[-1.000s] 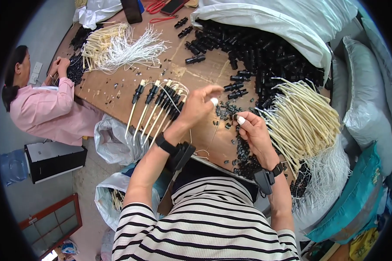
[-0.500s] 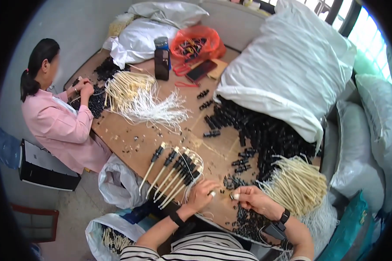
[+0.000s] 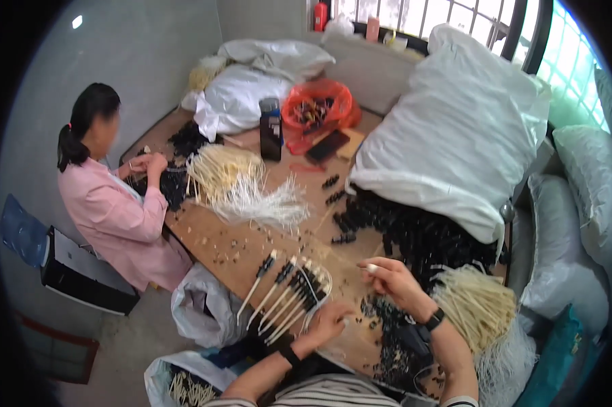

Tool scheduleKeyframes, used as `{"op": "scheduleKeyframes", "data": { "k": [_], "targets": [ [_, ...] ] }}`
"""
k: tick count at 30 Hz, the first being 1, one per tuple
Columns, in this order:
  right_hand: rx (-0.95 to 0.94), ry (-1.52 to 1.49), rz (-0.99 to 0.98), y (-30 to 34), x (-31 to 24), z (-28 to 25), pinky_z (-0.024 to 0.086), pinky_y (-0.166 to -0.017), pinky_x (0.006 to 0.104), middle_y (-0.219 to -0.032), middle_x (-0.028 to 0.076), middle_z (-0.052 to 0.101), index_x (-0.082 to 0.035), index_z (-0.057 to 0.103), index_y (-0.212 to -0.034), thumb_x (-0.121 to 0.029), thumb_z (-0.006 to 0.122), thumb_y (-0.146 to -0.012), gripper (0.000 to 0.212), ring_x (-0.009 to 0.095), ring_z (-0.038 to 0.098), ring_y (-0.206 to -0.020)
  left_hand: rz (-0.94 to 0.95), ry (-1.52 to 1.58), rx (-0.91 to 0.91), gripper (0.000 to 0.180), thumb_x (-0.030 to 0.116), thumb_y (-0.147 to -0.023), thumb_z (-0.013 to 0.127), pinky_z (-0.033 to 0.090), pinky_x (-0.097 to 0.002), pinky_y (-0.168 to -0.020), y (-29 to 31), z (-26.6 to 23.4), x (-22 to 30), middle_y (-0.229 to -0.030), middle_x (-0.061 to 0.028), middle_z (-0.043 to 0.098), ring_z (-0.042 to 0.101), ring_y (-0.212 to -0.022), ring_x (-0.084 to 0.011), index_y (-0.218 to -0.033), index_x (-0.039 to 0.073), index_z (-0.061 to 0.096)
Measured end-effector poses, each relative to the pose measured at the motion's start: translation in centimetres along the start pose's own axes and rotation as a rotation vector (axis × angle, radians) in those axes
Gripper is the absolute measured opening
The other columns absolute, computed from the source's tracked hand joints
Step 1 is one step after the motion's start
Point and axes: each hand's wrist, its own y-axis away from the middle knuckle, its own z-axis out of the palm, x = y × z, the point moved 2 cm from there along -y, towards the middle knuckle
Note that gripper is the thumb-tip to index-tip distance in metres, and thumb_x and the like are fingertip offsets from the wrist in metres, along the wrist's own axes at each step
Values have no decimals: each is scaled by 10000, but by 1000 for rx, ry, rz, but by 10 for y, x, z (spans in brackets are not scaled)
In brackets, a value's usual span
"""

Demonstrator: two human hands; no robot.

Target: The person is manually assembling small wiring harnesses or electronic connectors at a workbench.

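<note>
My left hand (image 3: pixel 329 324) is low over the table's near edge, beside a row of pale tubes with black connectors (image 3: pixel 296 290) and a looping white wire. Its fingers are drawn together, a white cover on one fingertip; blur hides what they hold, if anything. Further right and higher, my right hand (image 3: pixel 395 282) pinches thumb and forefinger together, also with a white-covered fingertip. Whatever is in that pinch is too small to make out. Below it spreads a scatter of small black parts (image 3: pixel 395 349), and beyond lies a heap of black connectors (image 3: pixel 414 227).
A bundle of pale tubes (image 3: pixel 479 302) lies at the right, another bundle (image 3: pixel 224 173) further off. A big white sack (image 3: pixel 448 136) covers the back right. A co-worker in pink (image 3: pixel 119 210) handles parts at the left. Open sacks (image 3: pixel 201 305) stand below the table's left edge.
My right hand has risen away from the small parts and my left hand, toward the connector heap. My left hand has shifted slightly right and down. The whole view has tilted upward.
</note>
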Motion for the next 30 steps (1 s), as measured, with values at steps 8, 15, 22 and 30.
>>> {"op": "scheduleKeyframes", "data": {
  "k": [8, 15, 22, 30],
  "targets": [
    [296, -78, -30, 137, 61, -59, 326, -460, 198, -778, 24, 652, -11, 650, -1108, -126, 547, -963, 212, 36, 427, -511, 158, -176, 164, 371, 55, -750, 611, 453, -416, -967, -117, -63, 25, -1161, -167, 632, 577, -1111, -346, -1120, 52, 642],
    [821, 582, -223, 209, 121, -96, 402, -538, 273, -767, 37, 646, -35, 675, -996, -116, 649, -870, 152, 121, 519, -581, -19, -650, 35, 153, 123, -711, 678, 459, -460, -863, -164, -35, -12, -1035, -169, 593, 565, -976, -352, -855, 71, 678],
    [1018, 1305, -130, 242, 135, -102, 472, -622, 440, -849, 132, 559, -67, 592, -889, -63, 681, -725, 187, 369, 601, -738, -27, -438, -22, 134, 93, -701, 660, 462, -377, -593, -105, 13, 48, -706, -120, 597, 583, -636, -242, -710, 55, 531],
    [845, 1413, -677, 225, 93, -89, 453, -608, 415, -928, 126, 640, -64, 621, -945, -34, 625, -758, 190, 319, 619, -713, -318, 181, -248, 399, -72, -735, 566, 485, -227, -716, -68, 46, 39, -905, -24, 641, 595, -830, -69, -1123, 19, 562]
  ]
}}
